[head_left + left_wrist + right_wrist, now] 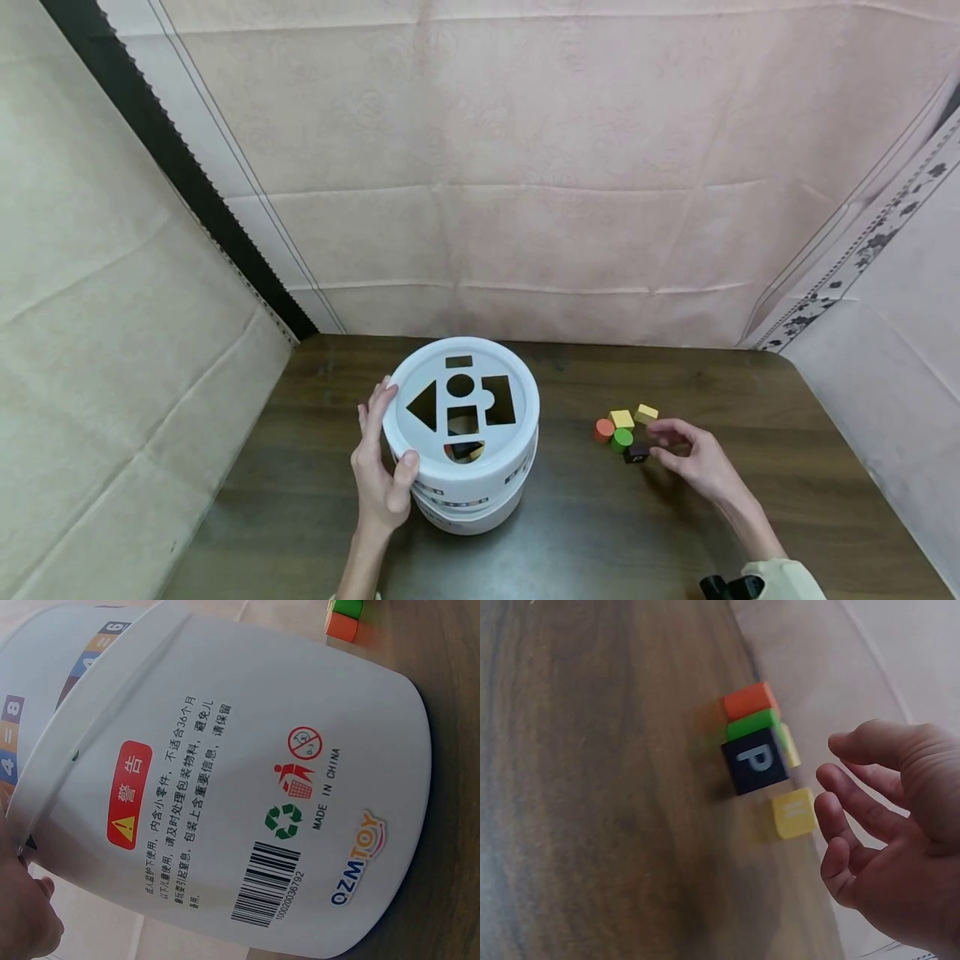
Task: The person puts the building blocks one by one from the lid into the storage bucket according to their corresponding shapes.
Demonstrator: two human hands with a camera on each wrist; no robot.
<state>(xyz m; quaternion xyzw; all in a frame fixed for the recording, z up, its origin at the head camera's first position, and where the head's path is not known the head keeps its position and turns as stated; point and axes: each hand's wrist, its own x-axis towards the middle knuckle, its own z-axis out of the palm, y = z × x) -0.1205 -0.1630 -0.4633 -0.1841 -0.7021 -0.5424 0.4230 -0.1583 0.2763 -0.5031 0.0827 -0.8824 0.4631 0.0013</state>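
Observation:
A white toy bucket (pixel 474 500) stands on the table, its round lid (pixel 420 375) cut with shaped holes. My left hand (pixel 381 475) rests against the left side of the lid, fingers along the rim and thumb at the front. Further right lies a cluster of small blocks: a red-orange one (pixel 603 430), a green one (pixel 622 439), a black one (pixel 755 760) marked with a P, and two yellow ones, the nearer (pixel 793 813) marked with two strokes. My right hand (pixel 692 454) hovers beside the black and yellow blocks, fingers loosely bent, holding nothing.
Through the lid's front hole, coloured pieces show inside the bucket. Pale cloth walls (pixel 525 208) enclose the dark wooden table (pixel 300 500) at the back and both sides. Warning text and a barcode (pixel 266 883) are printed on the bucket's side.

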